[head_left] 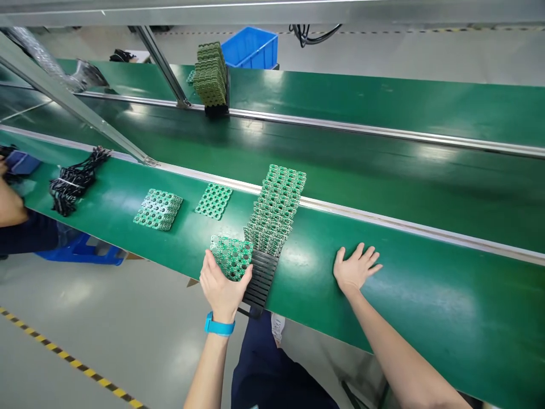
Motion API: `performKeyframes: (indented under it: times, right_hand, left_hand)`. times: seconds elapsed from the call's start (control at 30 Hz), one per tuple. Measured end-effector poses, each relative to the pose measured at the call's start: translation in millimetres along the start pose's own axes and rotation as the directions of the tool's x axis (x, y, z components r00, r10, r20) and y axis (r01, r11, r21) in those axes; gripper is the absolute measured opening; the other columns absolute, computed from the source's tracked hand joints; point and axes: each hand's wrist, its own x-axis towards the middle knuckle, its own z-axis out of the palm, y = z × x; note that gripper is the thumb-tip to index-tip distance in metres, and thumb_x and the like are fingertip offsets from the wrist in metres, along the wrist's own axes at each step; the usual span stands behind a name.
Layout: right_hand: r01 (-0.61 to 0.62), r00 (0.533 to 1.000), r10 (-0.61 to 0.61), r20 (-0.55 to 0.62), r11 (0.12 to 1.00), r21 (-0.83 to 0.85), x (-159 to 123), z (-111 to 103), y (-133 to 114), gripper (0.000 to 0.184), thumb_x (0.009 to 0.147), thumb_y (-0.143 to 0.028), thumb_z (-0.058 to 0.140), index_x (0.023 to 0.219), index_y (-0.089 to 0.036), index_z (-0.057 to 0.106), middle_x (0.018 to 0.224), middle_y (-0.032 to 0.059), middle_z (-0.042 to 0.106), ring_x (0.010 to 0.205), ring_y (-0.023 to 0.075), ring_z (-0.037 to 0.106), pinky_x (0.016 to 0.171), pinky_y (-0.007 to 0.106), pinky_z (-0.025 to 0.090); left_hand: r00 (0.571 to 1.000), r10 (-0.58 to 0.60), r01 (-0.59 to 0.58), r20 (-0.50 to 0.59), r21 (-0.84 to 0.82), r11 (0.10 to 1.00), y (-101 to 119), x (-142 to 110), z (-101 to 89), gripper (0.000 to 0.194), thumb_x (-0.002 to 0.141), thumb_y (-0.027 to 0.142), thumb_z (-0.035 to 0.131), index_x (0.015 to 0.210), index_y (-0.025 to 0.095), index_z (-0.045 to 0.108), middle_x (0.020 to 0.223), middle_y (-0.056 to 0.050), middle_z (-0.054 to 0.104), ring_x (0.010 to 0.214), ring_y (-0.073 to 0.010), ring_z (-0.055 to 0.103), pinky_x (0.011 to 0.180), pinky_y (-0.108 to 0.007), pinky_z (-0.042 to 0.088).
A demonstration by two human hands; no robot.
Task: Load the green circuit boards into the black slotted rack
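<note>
1. Overhead, a metal beam point(272, 12) crosses the whole top of the view, and a slanting strut point(97, 122) comes down to the rail point(383, 222) behind the green bench point(426, 284), standing between the near bench and the far one.
2. At the bench's left end lie tied black cables point(76, 182); near them a co-worker's arm point(11, 204) shows at the edge (the rest of that person is mostly out of sight), with a blue stool point(91, 251) below.
3. A stack point(157, 209) of green boards lies to the right of the cables, and a flatter pile point(214, 200) sits between it and the black rack point(260, 278).
4. The rack holds a long row point(276, 207) of boards on edge, reaching over the rail; its near slots are bare.
5. On the far bench, another rack point(216, 110) carries a tall row of boards, just beside a blue bin point(251, 48), whose bottom I can't see.
6. The left hand point(223, 287) grips a board point(234, 258) at the rack's left side, thumb nearest the slots (I can't tell if it's only one).
7. The right hand point(355, 268) is spread wide over the bench, well apart from the rack, holding nothing.
</note>
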Motion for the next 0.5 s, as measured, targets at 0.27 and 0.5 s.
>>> performKeyframes:
  times: [0.27, 0.5]
  right_hand:
    - [-0.006, 1.0, 0.006, 0.021, 1.0, 0.022, 0.4, -4.8, -4.3, 0.079, 0.096, -0.045, 0.036, 0.15, 0.011, 0.043, 0.157, 0.0332, 0.026, 0.148, 0.047, 0.016, 0.119, 0.072, 0.009]
    - [-0.004, 1.0, 0.004, 0.007, 1.0, 0.009, 0.3, -0.8, -1.5, 0.078, 0.097, -0.046, 0.035, 0.151, 0.009, 0.044, 0.157, 0.0324, 0.027, 0.15, 0.0444, 0.016, 0.12, 0.071, 0.011]
  left_hand:
    - [0.994, -0.073, 0.068, 0.081, 0.063, 0.996, 0.2, 1.1, -8.0, 0.11, 0.084, 0.074, 0.063, 0.161, 0.002, 0.028, 0.141, -0.031, 0.055, 0.123, -0.0436, 0.059, 0.099, -0.054, 0.05]
    - [0.98, -0.143, 0.157, 0.136, -0.097, 0.983, -4.6, -4.0, -9.8, 0.117, 0.081, 0.074, 0.067, 0.165, 0.007, 0.019, 0.144, -0.031, 0.052, 0.133, -0.0453, 0.054, 0.106, -0.06, 0.049]
